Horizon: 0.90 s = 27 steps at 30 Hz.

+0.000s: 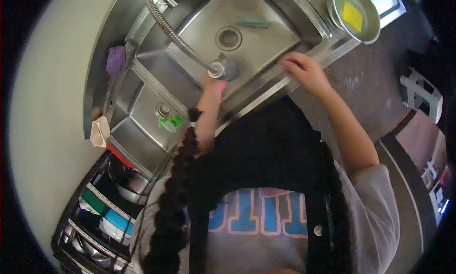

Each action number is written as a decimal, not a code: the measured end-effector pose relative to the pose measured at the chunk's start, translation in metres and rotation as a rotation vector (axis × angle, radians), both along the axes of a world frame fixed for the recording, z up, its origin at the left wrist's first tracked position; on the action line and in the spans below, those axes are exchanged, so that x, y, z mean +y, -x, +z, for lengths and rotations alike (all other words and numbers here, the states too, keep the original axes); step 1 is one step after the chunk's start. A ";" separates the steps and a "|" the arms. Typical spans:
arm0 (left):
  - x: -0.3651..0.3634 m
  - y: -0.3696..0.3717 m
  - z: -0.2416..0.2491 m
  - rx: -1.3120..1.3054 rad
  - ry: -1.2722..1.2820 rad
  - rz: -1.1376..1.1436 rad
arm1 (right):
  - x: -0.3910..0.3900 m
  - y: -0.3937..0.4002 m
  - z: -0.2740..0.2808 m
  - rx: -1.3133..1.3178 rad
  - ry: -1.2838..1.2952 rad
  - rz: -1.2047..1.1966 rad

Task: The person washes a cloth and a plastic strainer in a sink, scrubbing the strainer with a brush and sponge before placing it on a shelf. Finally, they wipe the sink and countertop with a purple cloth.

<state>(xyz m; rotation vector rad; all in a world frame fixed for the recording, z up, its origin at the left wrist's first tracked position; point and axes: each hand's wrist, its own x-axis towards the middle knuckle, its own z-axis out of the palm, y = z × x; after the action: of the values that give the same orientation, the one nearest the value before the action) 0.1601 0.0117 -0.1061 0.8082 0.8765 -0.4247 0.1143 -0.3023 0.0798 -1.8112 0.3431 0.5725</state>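
My left hand (pixel 214 85) is closed around the spray head (pixel 217 69) of a flexible coiled metal faucet hose (pixel 172 32), over the large steel sink basin (pixel 199 29). A dark, blurred shape (pixel 231 70) shows right beside the spray head; I cannot make out what it is. Above the near rim of the sink, my right hand (pixel 305 73) hovers with loosely curled fingers. A gap shows between its thumb and fingers, and nothing is visible in it. A grey-green block (pixel 251 21) lies on the basin floor near the drain (pixel 229 38).
A metal bowl (pixel 373 34) with a yellow sponge (pixel 352 16) stands at the right. The smaller basin (pixel 142 103) holds a green and clear item (pixel 171 123). A purple cloth (pixel 115 60) and a beige container (pixel 99 131) sit along the left wall. A white stool (pixel 425 96) is at right.
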 end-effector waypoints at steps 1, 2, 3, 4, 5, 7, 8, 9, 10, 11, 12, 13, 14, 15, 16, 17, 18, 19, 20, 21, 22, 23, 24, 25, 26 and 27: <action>-0.012 0.000 0.029 -0.013 0.000 0.019 | 0.022 -0.019 -0.023 -0.005 -0.167 0.028; -0.015 0.005 0.049 -0.039 0.107 0.070 | 0.047 -0.040 -0.032 0.044 -0.164 0.042; -0.022 0.007 0.072 -0.061 0.212 0.121 | 0.073 -0.058 -0.041 0.100 -0.163 0.055; -0.021 0.009 0.059 -0.079 0.112 0.125 | 0.095 -0.074 -0.064 -0.053 -0.137 0.052; -0.015 0.005 0.050 -0.090 0.110 0.150 | 0.114 -0.091 -0.082 -0.205 -0.113 0.049; -0.008 0.010 0.033 -0.053 0.333 0.028 | 0.134 -0.127 -0.070 -0.379 0.118 0.133; 0.001 0.017 0.017 -0.160 0.408 0.021 | 0.148 -0.145 -0.074 -0.485 0.158 0.130; 0.003 0.018 0.025 -0.161 0.404 0.042 | 0.160 -0.161 -0.079 -0.587 0.195 0.127; 0.002 0.018 0.045 -0.134 0.484 0.010 | 0.169 -0.181 -0.078 -0.740 0.237 0.164; 0.000 0.018 0.059 -0.106 0.565 -0.022 | 0.178 -0.198 -0.074 -0.891 0.275 0.200; -0.003 0.016 0.062 -0.106 0.563 0.002 | 0.186 -0.210 -0.066 -0.888 0.265 0.221; -0.009 0.010 0.066 -0.022 0.494 0.098 | 0.193 -0.223 -0.051 -0.914 0.396 0.307; -0.013 0.005 0.063 0.059 0.421 0.192 | 0.201 -0.235 -0.044 -0.945 0.525 0.389; -0.016 -0.001 0.059 0.053 0.421 0.217 | 0.210 -0.245 -0.042 -0.953 0.514 0.411; -0.019 -0.007 0.056 -0.018 0.399 0.201 | 0.219 -0.255 -0.040 -0.816 0.562 0.509; -0.020 -0.010 0.056 -0.090 0.376 0.185 | 0.226 -0.264 -0.040 -0.678 0.612 0.605; -0.017 -0.014 0.064 -0.040 0.471 0.130 | 0.232 -0.274 -0.042 -0.601 0.654 0.701; -0.018 -0.015 0.072 -0.047 0.472 0.152 | 0.239 -0.280 -0.060 -0.611 0.650 0.723; -0.022 -0.017 0.077 -0.060 0.364 0.088 | 0.246 -0.284 -0.091 -0.661 0.496 0.494; -0.024 -0.018 0.078 -0.069 0.255 0.025 | 0.249 -0.281 -0.087 -0.697 0.337 0.267; -0.023 -0.017 0.055 -0.125 0.382 0.064 | 0.243 -0.275 -0.083 -0.883 0.511 0.400; -0.024 -0.015 0.055 -0.133 0.380 0.086 | 0.242 -0.273 -0.066 -0.894 0.501 0.419; -0.025 -0.011 0.058 -0.087 0.355 0.159 | 0.243 -0.271 -0.054 -0.762 0.418 0.374; -0.024 -0.007 0.061 -0.037 0.330 0.231 | 0.246 -0.270 -0.049 -0.626 0.336 0.329; -0.022 -0.003 0.059 -0.058 0.355 0.248 | 0.254 -0.276 -0.069 -0.630 0.286 0.312; -0.018 0.002 0.058 -0.056 0.352 0.268 | 0.259 -0.282 -0.088 -0.576 0.270 0.294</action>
<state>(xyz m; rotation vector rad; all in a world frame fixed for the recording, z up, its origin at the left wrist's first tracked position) 0.1582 -0.0065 -0.0478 0.3715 0.8149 -0.3060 0.3960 -0.0433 -0.0081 -2.2110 -0.2543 0.1836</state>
